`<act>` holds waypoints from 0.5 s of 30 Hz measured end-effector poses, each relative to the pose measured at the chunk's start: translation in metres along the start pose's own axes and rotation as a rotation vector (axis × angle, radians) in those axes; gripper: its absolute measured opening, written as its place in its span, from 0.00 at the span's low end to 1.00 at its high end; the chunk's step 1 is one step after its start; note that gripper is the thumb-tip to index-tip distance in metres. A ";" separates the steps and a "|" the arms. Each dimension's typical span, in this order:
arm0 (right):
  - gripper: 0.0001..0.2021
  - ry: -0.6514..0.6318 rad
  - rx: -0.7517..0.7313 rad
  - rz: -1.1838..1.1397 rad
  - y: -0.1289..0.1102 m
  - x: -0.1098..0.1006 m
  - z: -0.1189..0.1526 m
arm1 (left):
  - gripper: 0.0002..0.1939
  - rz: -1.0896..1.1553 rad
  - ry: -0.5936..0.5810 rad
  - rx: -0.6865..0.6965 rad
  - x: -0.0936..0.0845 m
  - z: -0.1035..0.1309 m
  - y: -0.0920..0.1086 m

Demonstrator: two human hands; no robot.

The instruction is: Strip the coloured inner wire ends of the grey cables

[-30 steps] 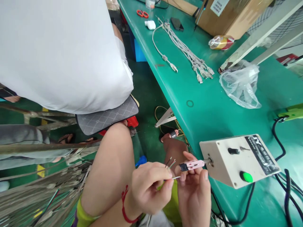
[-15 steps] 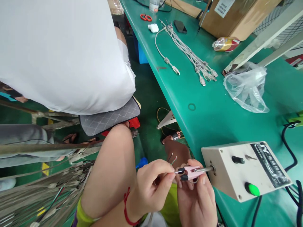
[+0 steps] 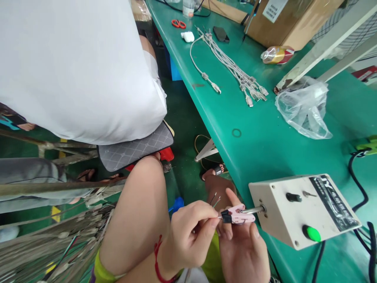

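Observation:
My left hand, with a red cord at its wrist, pinches a thin wire beside the black tips of a pink clip. More thin wire ends stick up above those fingers. The clip sits on a metal shaft that comes out of a beige box with a black knob and a green button. Its black jaws look closed on the wire. My right hand is just below and behind the clip, palm up, with its fingers apart.
White USB cables, red-handled scissors, a white case, a plastic bottle, a clear bag and a carton lie on the green table. A person in white sits at the left.
My right hand has let go of the clip's handles and its fingers have spread. The clip's jaws have closed at the wire. My left hand has hardly moved.

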State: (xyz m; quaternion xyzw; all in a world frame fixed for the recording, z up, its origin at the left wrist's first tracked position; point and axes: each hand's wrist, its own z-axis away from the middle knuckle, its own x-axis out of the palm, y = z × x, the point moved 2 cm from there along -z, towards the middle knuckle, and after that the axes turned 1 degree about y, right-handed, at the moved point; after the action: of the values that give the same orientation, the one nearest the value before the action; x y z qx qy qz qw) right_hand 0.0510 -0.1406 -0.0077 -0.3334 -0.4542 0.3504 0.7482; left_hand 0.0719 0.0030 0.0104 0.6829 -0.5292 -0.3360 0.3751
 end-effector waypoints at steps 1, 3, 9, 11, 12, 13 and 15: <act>0.25 0.017 0.018 -0.014 0.002 0.001 0.000 | 0.10 0.000 0.007 -0.002 0.000 0.001 0.000; 0.22 0.039 0.042 -0.053 0.004 0.003 0.000 | 0.10 -0.007 0.017 -0.013 -0.002 0.004 0.001; 0.20 -0.045 -0.072 0.086 0.003 0.010 0.003 | 0.07 -0.050 0.072 -0.014 -0.010 0.012 0.000; 0.25 -0.052 -0.126 0.138 0.005 0.009 0.009 | 0.07 -0.032 0.080 0.007 -0.012 0.013 0.000; 0.24 -0.045 -0.144 0.158 0.006 0.007 0.013 | 0.06 -0.022 0.079 0.023 -0.013 0.013 0.001; 0.20 -0.035 -0.157 0.174 0.008 0.005 0.018 | 0.06 -0.013 0.076 0.040 -0.013 0.013 0.002; 0.11 -0.011 -0.173 0.214 0.011 0.002 0.028 | 0.06 -0.002 0.070 0.074 -0.014 0.013 0.004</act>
State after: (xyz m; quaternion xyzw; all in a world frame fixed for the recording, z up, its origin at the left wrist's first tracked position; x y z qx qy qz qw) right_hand 0.0236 -0.1281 -0.0061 -0.4413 -0.4485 0.3898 0.6724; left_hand 0.0555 0.0140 0.0085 0.7081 -0.5273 -0.2925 0.3675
